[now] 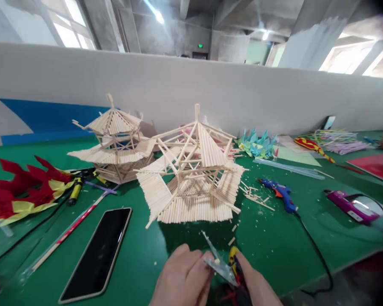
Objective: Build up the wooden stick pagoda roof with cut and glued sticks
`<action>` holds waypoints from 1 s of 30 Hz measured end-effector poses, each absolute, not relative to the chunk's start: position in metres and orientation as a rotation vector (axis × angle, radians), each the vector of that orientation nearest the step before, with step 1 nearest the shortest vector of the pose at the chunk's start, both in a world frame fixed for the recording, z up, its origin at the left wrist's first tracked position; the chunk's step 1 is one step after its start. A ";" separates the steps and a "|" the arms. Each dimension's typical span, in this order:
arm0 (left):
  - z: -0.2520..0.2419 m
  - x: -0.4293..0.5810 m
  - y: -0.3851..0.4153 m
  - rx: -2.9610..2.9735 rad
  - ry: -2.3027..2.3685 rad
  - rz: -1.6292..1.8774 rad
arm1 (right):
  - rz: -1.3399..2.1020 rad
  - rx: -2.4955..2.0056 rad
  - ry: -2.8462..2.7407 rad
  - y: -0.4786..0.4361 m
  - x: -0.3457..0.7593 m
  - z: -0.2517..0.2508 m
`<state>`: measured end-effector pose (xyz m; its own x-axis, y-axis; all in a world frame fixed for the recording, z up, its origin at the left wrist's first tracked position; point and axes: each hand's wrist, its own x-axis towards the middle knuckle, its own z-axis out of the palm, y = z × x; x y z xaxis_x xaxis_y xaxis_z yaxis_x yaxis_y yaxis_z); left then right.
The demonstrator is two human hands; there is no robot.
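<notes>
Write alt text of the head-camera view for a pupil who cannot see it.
A person's right hand holds open scissors beside their curled left hand, before a partly roofed stick pavilion. Another pavilion stands to its left; a phone and blue glue gun lie on the green table.

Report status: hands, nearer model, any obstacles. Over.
Right hand grips shears, blades open. Left hand beside blades, grip hidden. Nearer model: upper roof partly covered. Scraps ahead.

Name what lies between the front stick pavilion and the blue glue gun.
The head view shows short wooden sticks scattered on the green table between the pavilion and glue gun.
</notes>
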<state>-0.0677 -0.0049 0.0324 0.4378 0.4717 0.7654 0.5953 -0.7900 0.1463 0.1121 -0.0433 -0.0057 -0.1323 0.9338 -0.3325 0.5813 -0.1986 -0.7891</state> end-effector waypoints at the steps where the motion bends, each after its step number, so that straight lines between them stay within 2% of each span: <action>1: 0.034 -0.069 -0.006 -2.536 -0.947 -1.303 | 1.253 -1.770 -1.710 -0.044 0.111 -0.008; 6: 0.035 -0.075 -0.007 -2.526 -0.939 -1.311 | 1.216 -1.792 -1.726 -0.047 0.107 -0.020; 10: 0.034 -0.079 -0.006 -2.619 -0.945 -1.351 | 1.183 -1.752 -1.807 -0.043 0.106 -0.010; 16: 0.053 -0.082 -0.007 -3.215 -1.297 -1.498 | 1.002 -1.724 -1.975 -0.033 0.103 0.022; 19: 0.058 -0.083 -0.004 -3.428 -1.479 -1.414 | 0.974 -1.724 -2.027 -0.032 0.101 0.026; 22: 0.055 -0.084 -0.001 -3.410 -1.466 -1.488 | 1.079 -1.702 -2.012 -0.033 0.100 0.026; 26: 0.047 -0.084 -0.004 -3.316 -1.210 -1.694 | 1.175 -1.679 -2.001 -0.033 0.103 0.027; 30: 0.048 -0.082 -0.009 -3.135 -1.342 -1.727 | 1.227 -1.657 -1.964 -0.034 0.105 0.022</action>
